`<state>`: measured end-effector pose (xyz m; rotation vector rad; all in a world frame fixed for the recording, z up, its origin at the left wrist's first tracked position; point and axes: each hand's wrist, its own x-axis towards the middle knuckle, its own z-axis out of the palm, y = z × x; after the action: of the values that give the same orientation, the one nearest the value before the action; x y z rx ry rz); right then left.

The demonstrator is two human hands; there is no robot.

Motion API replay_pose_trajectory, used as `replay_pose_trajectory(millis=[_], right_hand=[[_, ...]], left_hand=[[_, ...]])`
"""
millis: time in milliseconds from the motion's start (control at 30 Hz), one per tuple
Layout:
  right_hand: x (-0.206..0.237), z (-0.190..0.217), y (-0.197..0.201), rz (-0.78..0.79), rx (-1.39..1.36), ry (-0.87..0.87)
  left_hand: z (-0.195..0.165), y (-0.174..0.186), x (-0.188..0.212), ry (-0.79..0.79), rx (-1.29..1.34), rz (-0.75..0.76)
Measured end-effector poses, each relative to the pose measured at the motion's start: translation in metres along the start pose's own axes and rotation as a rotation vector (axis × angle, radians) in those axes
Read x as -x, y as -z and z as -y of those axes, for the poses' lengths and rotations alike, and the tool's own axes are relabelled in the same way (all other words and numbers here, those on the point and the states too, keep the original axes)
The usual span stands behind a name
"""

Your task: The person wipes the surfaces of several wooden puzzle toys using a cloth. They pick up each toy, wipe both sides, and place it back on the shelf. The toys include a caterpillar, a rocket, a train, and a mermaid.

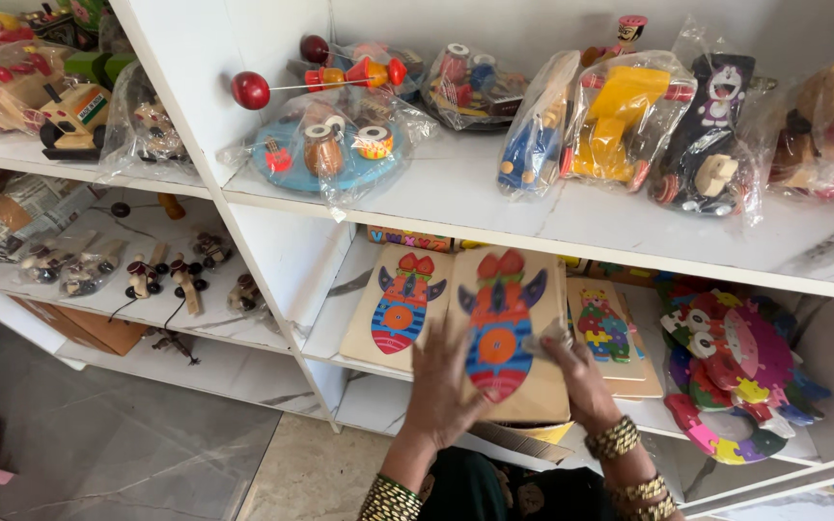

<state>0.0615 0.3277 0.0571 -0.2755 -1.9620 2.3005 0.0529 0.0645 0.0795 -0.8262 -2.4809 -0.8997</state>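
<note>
On the middle white shelf (340, 318), front edge: one wooden puzzle board (509, 333), pale ply, rectangular, tilted up toward the camera, bearing a fish-shaped inlay in blue and red stripes with an orange disc at centre and red fins on top. Left hand (441, 391), fingers spread flat against the board's lower left face, bangles at the wrist. Right hand (581, 381), fingers closed on the board's right edge, gold bangles at the wrist. Just beside it to the left, lying flat: a second fish puzzle board (398, 307), same pattern. To the right: a smaller board with multicoloured figure pieces (602, 328), then a round jigsaw of bright pieces (736, 371) leaning at the shelf end.

Upper shelf, clear plastic bags: blue round tray with small drums (325, 154); red ball-ended stick toy (316, 79); blue and yellow wheeled toys (586, 125); dark cat-figure toy (711, 125). Far left lower shelf: small wooden wheeled figures (171, 275), unbagged.
</note>
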Motion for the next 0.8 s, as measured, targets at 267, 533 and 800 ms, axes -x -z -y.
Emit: replay_pose_trajectory(millis=[267, 533, 800], right_hand=[[-0.009, 0.029, -0.005, 0.033, 0.695, 0.468], [-0.054, 0.020, -0.018, -0.421, 0.197, 0.590], [0.021, 0.011, -0.126, -0.022, 0.509, 0.579]], left_hand=[[-0.036, 0.014, -0.004, -0.163, -0.048, 0.030], [-0.002, -0.017, 0.002, 0.424, 1.013, -0.059], [0.030, -0.027, 0.002, 0.616, 1.647, -0.294]])
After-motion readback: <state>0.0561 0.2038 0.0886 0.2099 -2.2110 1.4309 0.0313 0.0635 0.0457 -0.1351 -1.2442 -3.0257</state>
